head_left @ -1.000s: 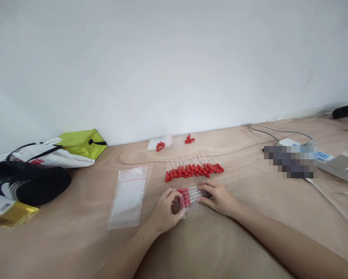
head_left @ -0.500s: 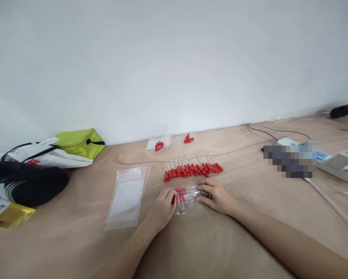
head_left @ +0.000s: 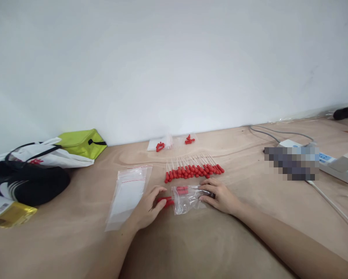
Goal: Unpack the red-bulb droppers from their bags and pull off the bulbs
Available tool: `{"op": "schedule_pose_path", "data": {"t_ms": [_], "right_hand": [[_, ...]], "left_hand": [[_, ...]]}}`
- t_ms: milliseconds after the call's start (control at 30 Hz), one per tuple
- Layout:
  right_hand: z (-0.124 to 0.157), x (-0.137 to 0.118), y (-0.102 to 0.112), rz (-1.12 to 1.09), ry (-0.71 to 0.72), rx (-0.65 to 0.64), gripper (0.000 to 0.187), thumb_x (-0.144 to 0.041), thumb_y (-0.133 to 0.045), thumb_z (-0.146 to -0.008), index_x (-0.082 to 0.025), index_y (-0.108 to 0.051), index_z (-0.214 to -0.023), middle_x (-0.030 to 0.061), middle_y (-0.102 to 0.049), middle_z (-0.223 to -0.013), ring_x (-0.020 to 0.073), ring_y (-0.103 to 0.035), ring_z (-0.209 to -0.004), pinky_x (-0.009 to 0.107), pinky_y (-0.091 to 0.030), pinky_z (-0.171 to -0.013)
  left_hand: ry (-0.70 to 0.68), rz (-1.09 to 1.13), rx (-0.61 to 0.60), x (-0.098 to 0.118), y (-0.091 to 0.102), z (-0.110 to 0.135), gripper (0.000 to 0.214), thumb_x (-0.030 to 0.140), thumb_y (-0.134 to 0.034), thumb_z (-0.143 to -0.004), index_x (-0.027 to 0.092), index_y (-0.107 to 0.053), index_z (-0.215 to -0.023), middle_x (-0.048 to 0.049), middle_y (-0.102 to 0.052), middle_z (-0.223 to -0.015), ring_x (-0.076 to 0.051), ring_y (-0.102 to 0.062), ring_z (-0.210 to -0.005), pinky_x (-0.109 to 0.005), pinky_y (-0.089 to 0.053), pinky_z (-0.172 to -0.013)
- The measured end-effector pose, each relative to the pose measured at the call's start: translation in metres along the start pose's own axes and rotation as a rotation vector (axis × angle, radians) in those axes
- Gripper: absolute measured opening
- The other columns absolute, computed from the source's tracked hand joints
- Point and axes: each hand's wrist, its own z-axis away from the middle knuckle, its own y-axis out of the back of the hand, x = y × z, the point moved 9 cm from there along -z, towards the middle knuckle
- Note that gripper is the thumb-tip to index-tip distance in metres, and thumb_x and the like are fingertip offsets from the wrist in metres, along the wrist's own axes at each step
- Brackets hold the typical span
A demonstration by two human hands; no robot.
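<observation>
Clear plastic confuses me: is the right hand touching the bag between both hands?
Touching: the head view shows the right hand holding the bag at one end.

My clear, crinkled bag lies sideways on the bench, its right end in my right hand, with red-bulbed droppers showing inside and jutting past its left end beside my left thumb.

On the near side of the row of red-bulbed droppers, the left grip and right grip are bare human hands. The left forearm and right forearm are bare too; one small spot marks the left.
</observation>
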Motion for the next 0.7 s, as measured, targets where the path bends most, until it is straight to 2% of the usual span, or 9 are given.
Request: {"op": "schedule_pose_path", "data": {"t_ms": [133, 233, 467, 567, 700], "right_hand": [[0.0, 0.0, 0.0, -0.002, -0.002, -0.004, 0.028, -0.037, -0.054, -0.079, -0.018, -0.06, -0.099, 0.0093, -0.058, -0.099, 0.019, -0.054, -0.091, 0.035, -0.045, -0.08], [0.0, 0.0, -0.001, -0.008, -0.008, -0.012, 0.028, -0.037, -0.054, -0.079, -0.018, -0.06, -0.099, 0.009, -0.057, -0.099, 0.0188, -0.053, -0.091, 0.034, -0.045, -0.08], [-0.001, -0.001, 0.001, -0.003, -0.003, -0.007, 0.027, -0.037, -0.054, -0.079, -0.019, -0.06, -0.099, 0.0089, -0.058, -0.098, 0.0188, -0.054, -0.09, 0.035, -0.045, -0.08], [-0.001, 0.0, 0.0, -0.002, -0.008, -0.01, 0.027, -0.037, -0.053, -0.08, -0.019, -0.06, -0.099, 0.0089, -0.058, -0.098, 0.0188, -0.054, -0.09, 0.034, -0.045, -0.079], [-0.001, 0.001, -0.001, 0.006, -0.013, -0.024, 0.028, -0.037, -0.053, -0.079, -0.019, -0.061, -0.099, 0.009, -0.058, -0.099, 0.0191, -0.053, -0.091, 0.034, -0.045, -0.08]], "left_hand": [[-0.069, -0.056, -0.041, 0.014, -0.01, -0.005, 0.02, 0.034, -0.05, -0.076, 0.02, -0.055, -0.09, -0.0051, -0.056, -0.096, -0.019, -0.051, -0.091, -0.033, -0.039, -0.081], [-0.015, -0.092, -0.101, 0.011, -0.013, -0.005, 0.015, 0.033, -0.048, -0.077, 0.02, -0.055, -0.081, -0.0032, -0.055, -0.086, -0.018, -0.051, -0.08, -0.03, -0.04, -0.073], [0.138, -0.148, -0.228, -0.005, 0.001, 0.012, 0.008, 0.027, -0.052, -0.068, 0.02, -0.053, -0.072, 0.0006, -0.056, -0.074, -0.016, -0.05, -0.069, -0.024, -0.035, -0.062], [0.175, -0.084, -0.299, -0.009, 0.004, 0.018, 0.009, 0.028, -0.052, -0.068, 0.021, -0.057, -0.071, 0.0023, -0.056, -0.067, -0.014, -0.049, -0.062, -0.022, -0.034, -0.057], [0.257, 0.102, -0.4, -0.022, 0.012, 0.028, 0.015, 0.034, -0.055, -0.069, 0.021, -0.061, -0.074, 0.0023, -0.058, -0.068, -0.013, -0.05, -0.064, -0.02, -0.036, -0.058]]}}
